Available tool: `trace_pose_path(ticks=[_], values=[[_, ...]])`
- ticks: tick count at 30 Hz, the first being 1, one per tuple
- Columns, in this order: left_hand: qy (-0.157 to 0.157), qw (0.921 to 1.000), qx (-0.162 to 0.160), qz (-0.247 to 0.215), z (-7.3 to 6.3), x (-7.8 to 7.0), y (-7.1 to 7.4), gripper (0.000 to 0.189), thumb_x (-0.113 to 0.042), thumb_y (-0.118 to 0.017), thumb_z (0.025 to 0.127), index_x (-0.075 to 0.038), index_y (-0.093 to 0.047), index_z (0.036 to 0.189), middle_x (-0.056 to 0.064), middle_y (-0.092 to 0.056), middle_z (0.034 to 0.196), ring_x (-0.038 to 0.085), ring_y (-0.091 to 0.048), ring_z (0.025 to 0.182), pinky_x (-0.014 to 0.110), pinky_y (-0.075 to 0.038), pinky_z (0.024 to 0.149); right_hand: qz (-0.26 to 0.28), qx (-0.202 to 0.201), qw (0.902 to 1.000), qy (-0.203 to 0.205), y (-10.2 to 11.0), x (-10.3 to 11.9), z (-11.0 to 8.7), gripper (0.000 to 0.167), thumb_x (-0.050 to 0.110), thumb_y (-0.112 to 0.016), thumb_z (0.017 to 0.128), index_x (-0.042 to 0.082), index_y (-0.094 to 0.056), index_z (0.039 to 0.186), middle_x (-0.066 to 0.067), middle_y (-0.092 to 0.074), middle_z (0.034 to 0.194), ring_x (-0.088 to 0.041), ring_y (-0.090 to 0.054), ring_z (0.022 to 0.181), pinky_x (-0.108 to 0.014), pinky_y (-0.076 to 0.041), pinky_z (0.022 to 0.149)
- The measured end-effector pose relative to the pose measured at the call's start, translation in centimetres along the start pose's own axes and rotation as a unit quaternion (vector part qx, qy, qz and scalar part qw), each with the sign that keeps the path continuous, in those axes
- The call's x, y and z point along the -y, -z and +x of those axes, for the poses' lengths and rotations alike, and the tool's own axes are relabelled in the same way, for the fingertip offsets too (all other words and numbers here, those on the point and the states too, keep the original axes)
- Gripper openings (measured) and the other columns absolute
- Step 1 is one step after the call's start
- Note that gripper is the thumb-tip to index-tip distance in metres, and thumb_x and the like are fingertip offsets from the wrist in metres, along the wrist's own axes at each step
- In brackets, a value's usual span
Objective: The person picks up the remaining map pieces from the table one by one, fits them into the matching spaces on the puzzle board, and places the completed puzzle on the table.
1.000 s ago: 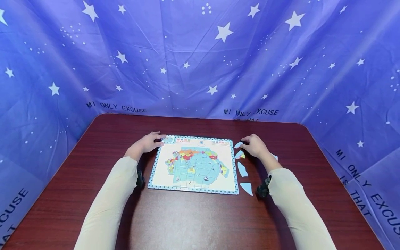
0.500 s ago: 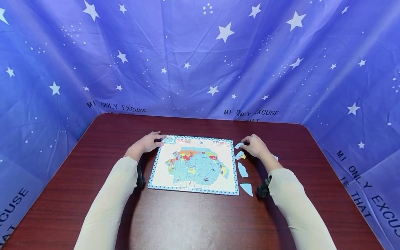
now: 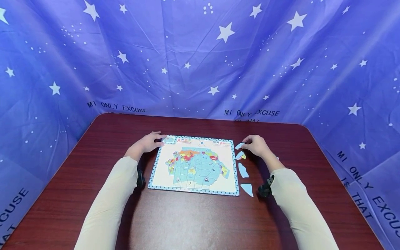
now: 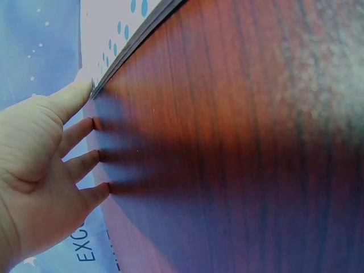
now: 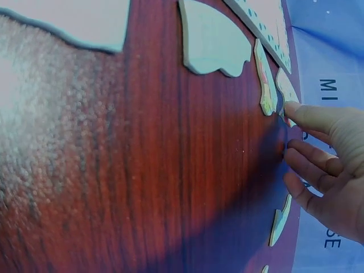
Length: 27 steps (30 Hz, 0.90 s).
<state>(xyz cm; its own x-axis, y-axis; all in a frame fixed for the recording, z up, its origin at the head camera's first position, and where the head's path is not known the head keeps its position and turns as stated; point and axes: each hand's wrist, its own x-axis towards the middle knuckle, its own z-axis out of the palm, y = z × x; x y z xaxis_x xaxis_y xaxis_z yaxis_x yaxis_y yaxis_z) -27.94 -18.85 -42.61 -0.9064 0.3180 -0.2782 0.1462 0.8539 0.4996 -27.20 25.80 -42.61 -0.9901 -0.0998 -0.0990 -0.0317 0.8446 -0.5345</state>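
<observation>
A world-map jigsaw board (image 3: 159, 173) with a dotted blue border lies flat on the table, several joined pieces (image 3: 200, 166) on its middle. My left hand (image 3: 147, 143) rests at its far left corner. In the left wrist view the thumb (image 4: 74, 98) touches the board's edge and the other fingers reach down to the table. Beyond the board's right edge, my right hand (image 3: 257, 145) pinches a small pale-blue jigsaw piece (image 3: 239, 146) between thumb and index finger. The right wrist view shows the thumb (image 5: 307, 115) on that piece, low at the table.
Beside the board's right edge lie three loose pieces: a blue-and-yellow one (image 3: 240, 156), a long blue one (image 3: 242, 170) and a pointed blue one (image 3: 247, 190). Another loose piece (image 5: 280, 220) lies past the right hand. A starry blue curtain (image 3: 200, 62) surrounds the table (image 3: 187, 222).
My right hand and wrist have shifted very slightly to the right, with the piece at its fingertips. The left hand and the board show no visible movement of their own.
</observation>
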Motion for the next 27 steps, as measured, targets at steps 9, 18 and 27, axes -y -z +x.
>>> trace_pose_path(ticks=[9, 18, 27], values=[[0.001, 0.9999, -0.007, 0.008, 0.01, -0.05, -0.07, 0.051, -0.027, -0.048, 0.098, -0.016, -0.034, 0.146, 0.019, -0.015, 0.155, 0.043, -0.014, 0.142, 0.058, -0.022, 0.111, 0.035, 0.006, 0.9994, -0.002, 0.6, -0.1, -0.23, 0.021, 0.021, -0.062, 0.09, 0.002, -0.067, 0.099, -0.015, -0.065, 0.095, -0.022, -0.053, 0.076, -0.029, -0.043, 0.065], [-0.007, 0.9999, -0.01, 0.012, -0.03, -0.05, -0.07, 0.051, -0.026, -0.049, 0.098, -0.014, -0.034, 0.146, 0.021, -0.016, 0.155, 0.044, -0.015, 0.141, 0.058, -0.022, 0.111, 0.09, 0.01, 0.9958, -0.007, 0.7, -0.15, -0.31, 0.022, 0.02, -0.061, 0.091, 0.001, -0.067, 0.1, -0.015, -0.068, 0.087, -0.024, -0.057, 0.078, -0.029, -0.047, 0.064], [-0.005, 0.9999, -0.01, 0.005, -0.12, -0.09, -0.03, 0.051, -0.026, -0.048, 0.098, -0.015, -0.035, 0.146, 0.02, -0.015, 0.155, 0.044, -0.016, 0.141, 0.058, -0.023, 0.111, 0.088, 0.023, 0.9957, -0.017, 0.7, -0.19, -0.34, 0.024, 0.018, -0.06, 0.091, 0.0, -0.068, 0.105, -0.014, -0.068, 0.091, -0.023, -0.058, 0.08, -0.031, -0.049, 0.069]])
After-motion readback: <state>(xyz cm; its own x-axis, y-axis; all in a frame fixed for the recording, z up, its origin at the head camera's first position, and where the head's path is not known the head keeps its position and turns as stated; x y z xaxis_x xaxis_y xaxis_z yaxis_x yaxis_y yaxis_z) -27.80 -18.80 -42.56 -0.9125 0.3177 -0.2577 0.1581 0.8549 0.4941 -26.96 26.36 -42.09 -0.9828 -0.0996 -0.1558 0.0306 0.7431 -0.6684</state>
